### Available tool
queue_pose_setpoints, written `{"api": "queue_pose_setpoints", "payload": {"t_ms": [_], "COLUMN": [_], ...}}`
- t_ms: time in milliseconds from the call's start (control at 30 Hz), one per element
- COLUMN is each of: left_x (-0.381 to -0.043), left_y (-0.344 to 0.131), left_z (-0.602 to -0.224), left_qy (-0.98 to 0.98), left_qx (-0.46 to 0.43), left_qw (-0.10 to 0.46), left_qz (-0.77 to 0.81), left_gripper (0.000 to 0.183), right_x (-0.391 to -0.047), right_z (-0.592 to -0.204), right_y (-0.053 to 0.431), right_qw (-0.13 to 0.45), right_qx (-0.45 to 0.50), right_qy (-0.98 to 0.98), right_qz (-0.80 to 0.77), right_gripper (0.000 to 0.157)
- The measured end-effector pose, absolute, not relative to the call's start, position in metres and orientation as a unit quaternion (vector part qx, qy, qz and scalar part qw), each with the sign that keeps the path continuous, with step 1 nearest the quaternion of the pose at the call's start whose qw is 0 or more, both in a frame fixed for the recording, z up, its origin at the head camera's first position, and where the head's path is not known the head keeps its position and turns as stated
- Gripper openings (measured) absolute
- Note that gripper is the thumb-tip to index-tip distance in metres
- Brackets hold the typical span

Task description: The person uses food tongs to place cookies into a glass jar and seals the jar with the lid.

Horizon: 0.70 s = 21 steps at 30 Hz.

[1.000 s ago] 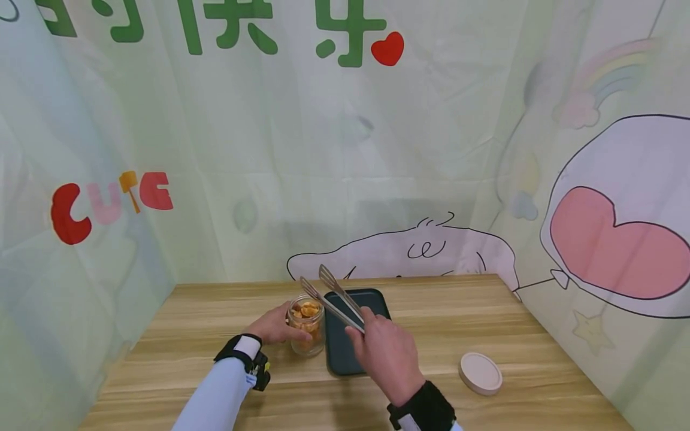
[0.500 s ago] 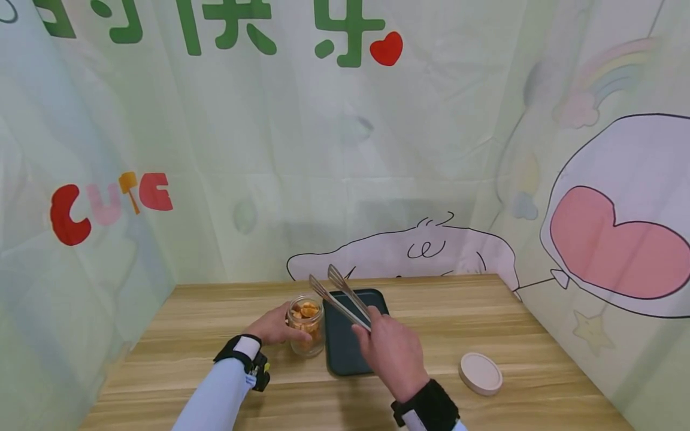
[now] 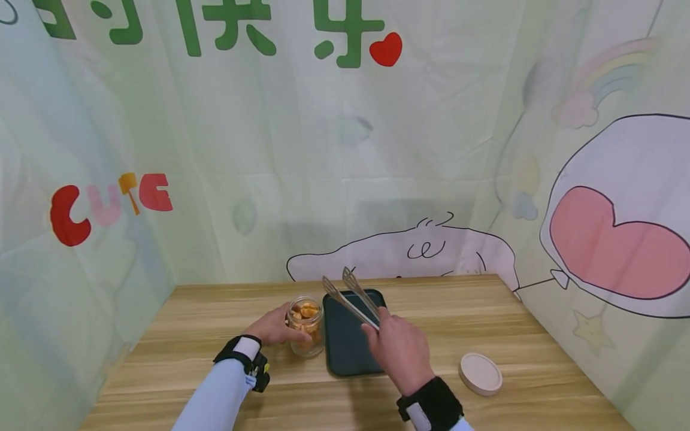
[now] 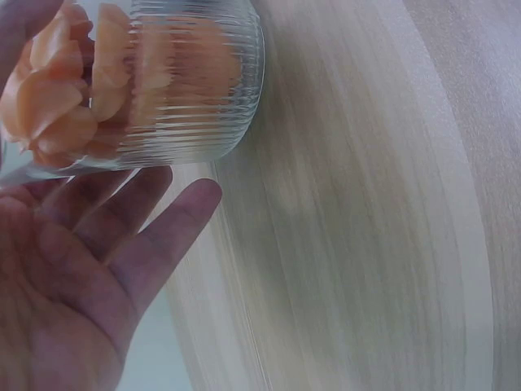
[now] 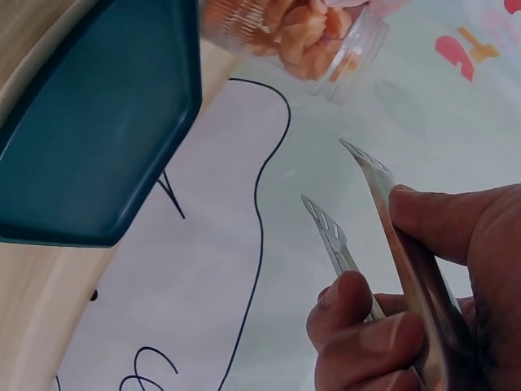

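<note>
In the head view my left hand (image 3: 276, 326) holds a ribbed glass jar (image 3: 307, 347), thumb across its near side. The lidless jar stands on the table, full of curled orange snack pieces (image 4: 53, 106). The left wrist view shows the fingers along the jar's side, with the little finger spread away. My right hand (image 3: 401, 350) grips metal tongs (image 3: 350, 304) between thumb and fingers. Their slotted tips are apart, with nothing between them, and overlap the far end of a dark blue-green tray (image 3: 353, 347) in the head view.
A pale round lid (image 3: 481, 373) lies to the right of the tray on the wood-grain table (image 3: 431, 311). The tray stands close beside the jar. A printed cloth backdrop (image 3: 302, 149) rises behind the table and along both sides.
My right hand has moved the tongs rightward, away from above the jar and over the tray. My left hand and the jar have stayed in place.
</note>
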<state>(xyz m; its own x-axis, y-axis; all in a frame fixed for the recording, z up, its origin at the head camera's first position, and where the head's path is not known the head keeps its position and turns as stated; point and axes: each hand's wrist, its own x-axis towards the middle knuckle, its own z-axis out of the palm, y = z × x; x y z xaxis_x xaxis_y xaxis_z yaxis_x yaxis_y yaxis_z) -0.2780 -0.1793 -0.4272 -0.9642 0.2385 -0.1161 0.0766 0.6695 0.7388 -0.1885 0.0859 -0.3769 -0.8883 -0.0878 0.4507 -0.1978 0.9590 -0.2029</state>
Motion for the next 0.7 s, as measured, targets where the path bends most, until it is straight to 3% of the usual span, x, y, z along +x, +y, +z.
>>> {"api": "queue_pose_setpoints", "payload": {"t_ms": [700], "left_x": [-0.283], "left_y": [-0.181], "left_z": [-0.434], "left_qy": [0.903], "left_qx": [0.087], "left_qw": [0.104], "left_qz": [0.407], "left_gripper": [0.093], "right_x": [-0.203], "right_z": [-0.396], "right_y": [0.100], "right_qw": [0.204], "right_qx": [0.034], "right_qy": [-0.971], "right_qz": [0.116], "right_gripper": [0.041]}}
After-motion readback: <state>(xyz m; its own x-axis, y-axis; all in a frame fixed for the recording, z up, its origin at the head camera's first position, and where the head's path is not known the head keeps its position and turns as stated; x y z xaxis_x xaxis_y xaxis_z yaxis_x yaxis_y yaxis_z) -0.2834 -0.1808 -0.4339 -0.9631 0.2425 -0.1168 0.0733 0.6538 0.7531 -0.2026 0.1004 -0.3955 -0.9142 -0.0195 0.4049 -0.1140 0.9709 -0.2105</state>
